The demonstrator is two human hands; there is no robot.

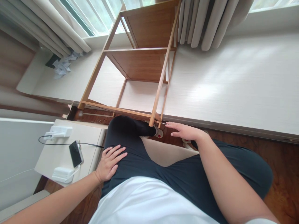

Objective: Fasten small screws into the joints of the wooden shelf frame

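The right hand (185,131) reaches toward the foot of the wooden shelf (142,62), fingers stretched open, holding nothing. The left hand (111,161) lies flat and empty on the thigh (130,146). The shelf stands on the white ledge (233,84).

Shelf (142,59) top cut off at 12 o'clock edge. Shoe (158,132) largely hidden behind shelf leg and knee. Papers (62,66) at 10 o'clock too blurred to identify.

A home bedroom: curtains (205,25), window ledge (233,81), bedside table (91,137).
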